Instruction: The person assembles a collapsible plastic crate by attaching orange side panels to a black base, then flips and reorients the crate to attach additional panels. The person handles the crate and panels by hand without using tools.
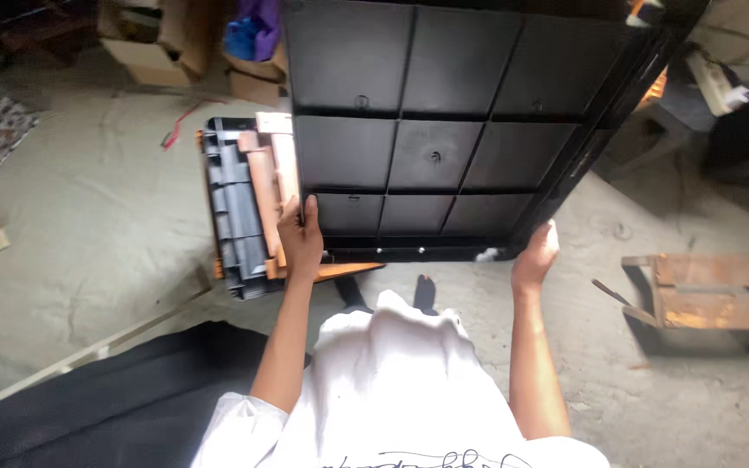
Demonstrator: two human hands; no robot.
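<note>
Rough concrete floor [88,208] runs under everything you stand on, dusty and littered at the edges. Your left hand [300,238] is clamped on the near left corner of the black ribbed panel [435,113], fingers curled over its edge; your right hand [537,253] grips the near right corner the same way, thumb side on the rim. You hold the panel up off the floor between both grips, tilted away from you, its gridded underside facing up. Judging by that, the lift is made and the panel is not yet set down anywhere.

Just beyond your left grip lies a grey slatted plastic piece [234,208] with orange wooden strips [269,186] on it. Past your right grip sits a low wooden stool [717,290]. Far beyond the left grip stand cardboard boxes [166,43]; one shows blue and purple stuff [251,30] inside, too blurred to name.
</note>
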